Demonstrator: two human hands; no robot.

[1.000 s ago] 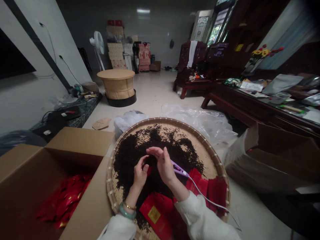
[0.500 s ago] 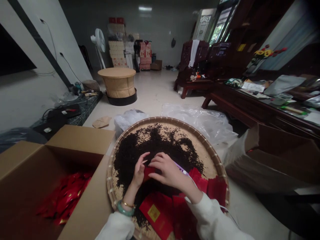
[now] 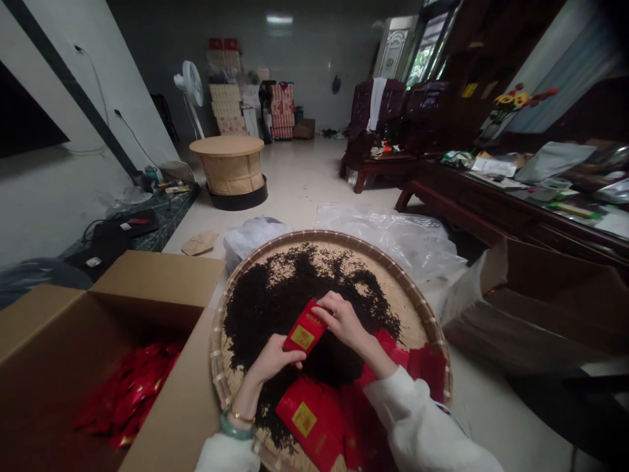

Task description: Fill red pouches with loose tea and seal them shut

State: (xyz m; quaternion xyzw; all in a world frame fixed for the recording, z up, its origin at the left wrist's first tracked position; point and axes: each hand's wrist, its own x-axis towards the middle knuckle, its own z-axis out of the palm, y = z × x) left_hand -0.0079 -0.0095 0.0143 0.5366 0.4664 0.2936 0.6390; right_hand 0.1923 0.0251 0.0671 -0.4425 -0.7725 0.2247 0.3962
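Observation:
A small red packet (image 3: 305,328) with a gold square is held tilted between my two hands. My left hand (image 3: 276,357) pinches its lower left end, thumb on top. Fingers of my right hand (image 3: 344,321) grip the upper right edge. Beneath them, dark dried leaves, looking like tea (image 3: 275,288), lie spread over a round woven bamboo tray (image 3: 219,328). Larger red pouches (image 3: 319,426) rest on the near part of the tray, below my hands. More red pouches (image 3: 427,368) lie at its right rim.
On the left, an open cardboard box (image 3: 162,393) contains many red packets (image 3: 132,387). An open bag-like carton (image 3: 531,314) stands to the right. Clear plastic sheeting (image 3: 388,236) lies beyond the tray. Farther off are a round wooden table (image 3: 230,164) and a long dark bench (image 3: 457,203).
The red packet, mostly hidden under my hands before, is now raised and turned face up. My left hand has closed on its lower end; my right grips its top. The purple-edged object is now out of sight.

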